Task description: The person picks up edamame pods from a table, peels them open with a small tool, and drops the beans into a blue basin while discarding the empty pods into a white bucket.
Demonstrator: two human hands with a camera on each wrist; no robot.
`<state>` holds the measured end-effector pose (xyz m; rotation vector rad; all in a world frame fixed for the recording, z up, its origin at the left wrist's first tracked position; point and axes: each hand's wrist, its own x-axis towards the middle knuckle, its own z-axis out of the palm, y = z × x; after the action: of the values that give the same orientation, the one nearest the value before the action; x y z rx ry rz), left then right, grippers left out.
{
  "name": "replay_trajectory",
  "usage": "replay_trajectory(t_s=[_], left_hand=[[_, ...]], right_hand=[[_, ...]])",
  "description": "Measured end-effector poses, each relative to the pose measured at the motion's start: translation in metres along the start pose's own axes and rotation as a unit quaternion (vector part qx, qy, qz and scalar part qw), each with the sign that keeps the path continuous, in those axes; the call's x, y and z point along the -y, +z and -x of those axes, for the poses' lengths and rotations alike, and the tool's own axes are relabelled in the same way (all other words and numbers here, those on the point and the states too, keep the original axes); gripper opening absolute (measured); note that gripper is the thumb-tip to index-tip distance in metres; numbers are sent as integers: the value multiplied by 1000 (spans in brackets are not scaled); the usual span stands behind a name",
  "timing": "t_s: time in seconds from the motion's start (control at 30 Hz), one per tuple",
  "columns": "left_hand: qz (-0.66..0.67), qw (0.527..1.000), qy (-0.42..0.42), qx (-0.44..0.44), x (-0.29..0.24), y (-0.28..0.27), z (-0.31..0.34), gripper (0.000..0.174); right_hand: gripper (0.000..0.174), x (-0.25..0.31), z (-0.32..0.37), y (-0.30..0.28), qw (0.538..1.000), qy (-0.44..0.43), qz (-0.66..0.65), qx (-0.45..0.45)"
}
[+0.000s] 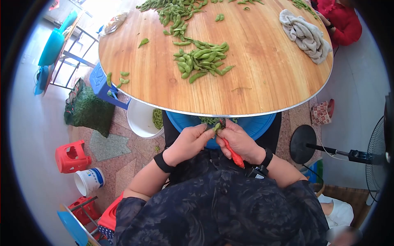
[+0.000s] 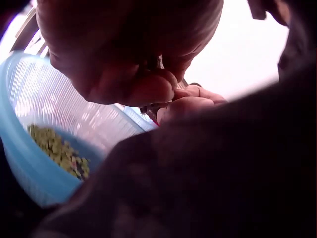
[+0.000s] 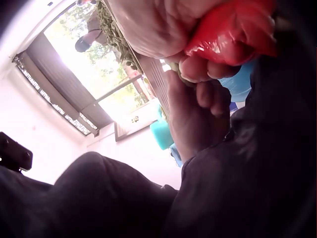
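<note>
Over a blue basin [image 1: 262, 128] at the lap, my two hands meet. My left hand [image 1: 189, 141] pinches a green soybean pod [image 1: 216, 128] between thumb and fingers. Gripped in my right hand [image 1: 242, 141] is a red-handled tool [image 1: 233, 154]; its dark tip shows at the pod, and its kind I cannot tell. The glossy red handle [image 3: 233, 34] lies in the palm in the right wrist view. Shelled green beans [image 2: 57, 151] lie in the basin in the left wrist view. Ahead on the table, a pile of pods [image 1: 201, 59] sits near the edge.
A round wooden table [image 1: 262, 82] overhangs the basin, with more pods [image 1: 176, 12] and a grey cloth [image 1: 305, 37] on it. A white bucket [image 1: 139, 119] stands at left, near a red stool [image 1: 73, 156]. A fan [image 1: 373, 158] is at right; another person [image 1: 347, 24] sits far right.
</note>
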<state>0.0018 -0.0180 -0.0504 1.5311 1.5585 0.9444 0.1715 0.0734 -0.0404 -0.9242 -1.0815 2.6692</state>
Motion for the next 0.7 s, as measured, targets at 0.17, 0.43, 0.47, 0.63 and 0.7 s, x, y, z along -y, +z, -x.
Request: replay_trajectory(t_s=[0.17,0.43,0.47,0.63,0.7], left_hand=[[480,796,-357,93,10,0,-5,25],[273,899,-313,140,13,5,-8,24],[247,913,-292,145,12,6,-9,25],[211,932,-253,152,15,5,-8,27],[185,941,-238,156,20,6,-6,26]], right_hand=[[12,0,-5,-12,998,49,-46,9],[24,-16,-20,-33,918,-131,360,-108],[26,-18,-23,-36,857,-233,450,-98],[24,6,-22,-30,893,-112,432,-65],[24,-6,-32,-40,851,-167,494,-54]])
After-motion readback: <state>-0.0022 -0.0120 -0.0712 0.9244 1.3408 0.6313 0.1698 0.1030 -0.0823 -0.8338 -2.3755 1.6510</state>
